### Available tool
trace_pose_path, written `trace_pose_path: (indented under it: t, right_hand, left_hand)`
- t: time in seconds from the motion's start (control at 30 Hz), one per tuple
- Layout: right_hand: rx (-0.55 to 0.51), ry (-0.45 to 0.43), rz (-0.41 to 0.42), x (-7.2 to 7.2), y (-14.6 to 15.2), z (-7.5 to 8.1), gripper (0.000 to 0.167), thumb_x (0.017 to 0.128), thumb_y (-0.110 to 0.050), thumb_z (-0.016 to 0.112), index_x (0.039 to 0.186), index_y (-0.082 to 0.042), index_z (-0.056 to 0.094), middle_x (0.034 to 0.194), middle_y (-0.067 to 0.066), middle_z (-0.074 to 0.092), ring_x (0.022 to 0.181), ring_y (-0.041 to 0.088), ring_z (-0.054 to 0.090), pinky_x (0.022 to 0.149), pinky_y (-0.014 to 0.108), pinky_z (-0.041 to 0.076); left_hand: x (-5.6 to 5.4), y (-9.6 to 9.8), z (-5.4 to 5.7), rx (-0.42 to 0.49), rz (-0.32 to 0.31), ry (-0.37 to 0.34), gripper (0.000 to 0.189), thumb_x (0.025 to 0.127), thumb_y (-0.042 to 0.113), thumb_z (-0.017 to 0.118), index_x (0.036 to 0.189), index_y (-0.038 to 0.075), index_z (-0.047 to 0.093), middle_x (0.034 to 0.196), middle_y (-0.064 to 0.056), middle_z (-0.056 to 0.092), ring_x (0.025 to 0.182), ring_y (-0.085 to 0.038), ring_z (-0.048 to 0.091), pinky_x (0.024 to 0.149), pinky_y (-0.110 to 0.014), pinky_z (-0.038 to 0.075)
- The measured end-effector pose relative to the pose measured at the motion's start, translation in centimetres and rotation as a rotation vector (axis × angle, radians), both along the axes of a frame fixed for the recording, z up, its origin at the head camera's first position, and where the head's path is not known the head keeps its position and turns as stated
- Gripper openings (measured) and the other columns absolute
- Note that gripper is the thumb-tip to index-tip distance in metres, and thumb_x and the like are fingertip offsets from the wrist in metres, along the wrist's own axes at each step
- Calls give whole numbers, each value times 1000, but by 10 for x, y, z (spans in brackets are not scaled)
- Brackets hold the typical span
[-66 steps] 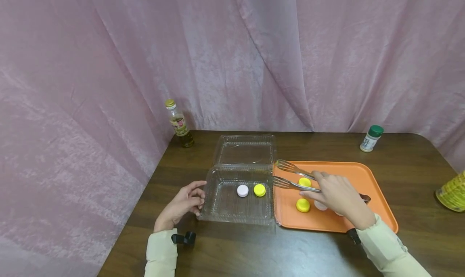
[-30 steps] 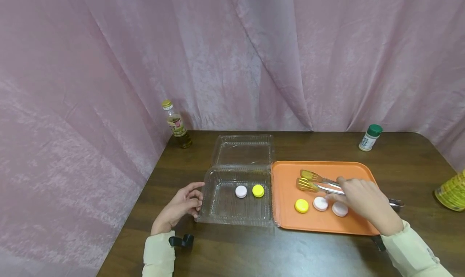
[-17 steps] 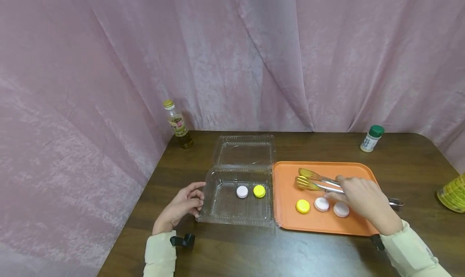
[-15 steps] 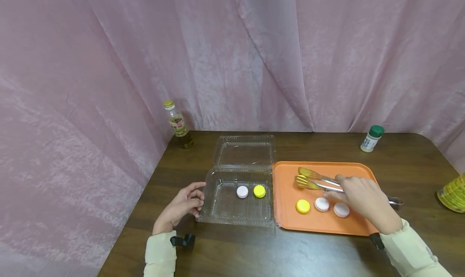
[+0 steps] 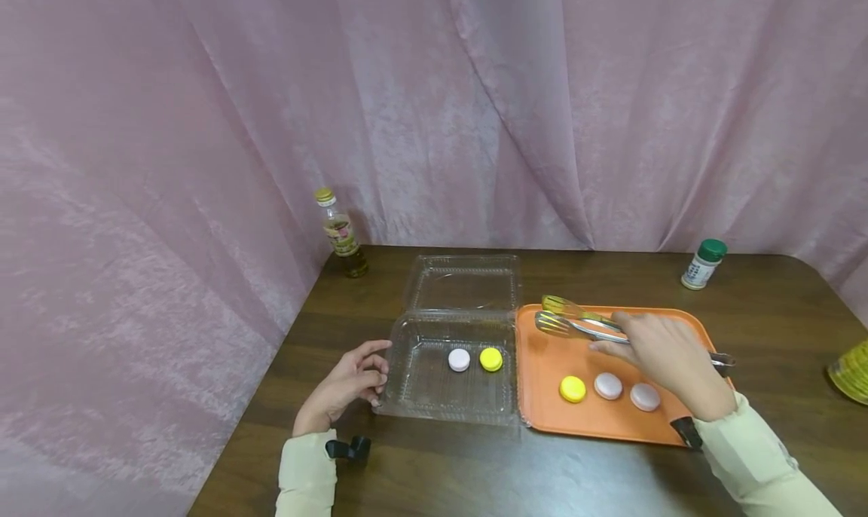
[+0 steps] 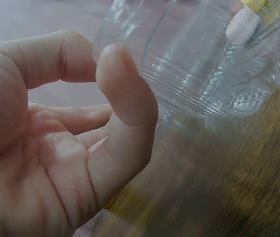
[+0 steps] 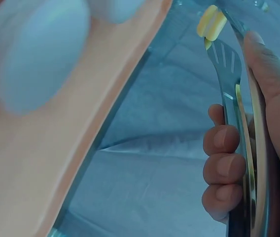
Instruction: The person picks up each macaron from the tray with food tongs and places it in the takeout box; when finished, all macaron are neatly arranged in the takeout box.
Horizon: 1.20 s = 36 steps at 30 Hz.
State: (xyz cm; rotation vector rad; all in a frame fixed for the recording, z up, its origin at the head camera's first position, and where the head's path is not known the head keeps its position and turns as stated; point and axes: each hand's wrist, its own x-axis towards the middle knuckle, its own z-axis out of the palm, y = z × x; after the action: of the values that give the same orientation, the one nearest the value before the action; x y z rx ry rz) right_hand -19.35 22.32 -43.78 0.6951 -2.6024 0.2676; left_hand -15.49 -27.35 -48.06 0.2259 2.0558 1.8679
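Observation:
My right hand (image 5: 661,351) grips metal serving tongs (image 5: 583,328) above the far left part of an orange tray (image 5: 542,411). Between the tong tips, a yellow macaron (image 7: 211,23) shows in the right wrist view. Another yellow macaron (image 5: 573,389) and two whitish ones, one left (image 5: 608,386) and one right (image 5: 645,397), lie in a row on the tray. My left hand (image 5: 346,385) holds the left edge of a clear plastic container (image 5: 420,408) with curved fingers, its lid (image 5: 464,283) laid back. Inside the container sit a white macaron (image 5: 459,360) and a yellow macaron (image 5: 491,359).
The tray's left edge meets the container's right side on the wooden table (image 5: 434,472). An oil bottle (image 5: 342,234) stands at the back left, a green-capped shaker (image 5: 704,264) at the back right. A yellow container (image 5: 851,374) is at the far right.
The tongs came back over the tray, closed around the far yellow macaron, and have now shifted left and away from me with it. My left hand stays at the container's edge.

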Motion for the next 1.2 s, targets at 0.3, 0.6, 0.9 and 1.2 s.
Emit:
trace_pose_path:
  t: [0.3, 0.6, 0.9, 1.2]
  right_hand:
    - [-28, -99, 11, -3, -18, 9, 50, 81, -59, 74, 74, -16, 48, 55, -8, 28, 45, 11, 30, 39, 29, 23]
    - [-39, -184, 33, -10, -42, 17, 49, 84, -58, 73, 88, -10, 63, 56, -8, 38, 47, 11, 37, 41, 29, 29]
    - [-61, -185, 71, -12, -66, 23, 48, 85, -56, 72, 92, -9, 67, 54, -9, 38, 47, 11, 37, 41, 29, 28]
    - [-51, -196, 100, -13, -89, 23, 49, 86, -56, 72, 96, -8, 68, 59, -8, 52, 49, 11, 47, 41, 29, 33]
  left_hand:
    - [-1, 2, 2, -21, 1, 3, 61, 92, -8, 49, 150, -5, 33, 95, -9, 52, 72, -14, 52, 55, -26, 53]
    - [1, 3, 1, -21, 8, -1, 61, 92, -8, 49, 150, -5, 33, 94, -7, 53, 72, -14, 52, 55, -25, 53]
    - [2, 2, 0, -11, 14, 7, 60, 92, -8, 50, 150, -5, 33, 94, -7, 53, 71, -14, 53, 55, -25, 53]
    - [1, 3, 1, -7, 18, 4, 60, 93, -7, 50, 150, -5, 34, 94, -7, 53, 70, -14, 53, 55, -25, 52]
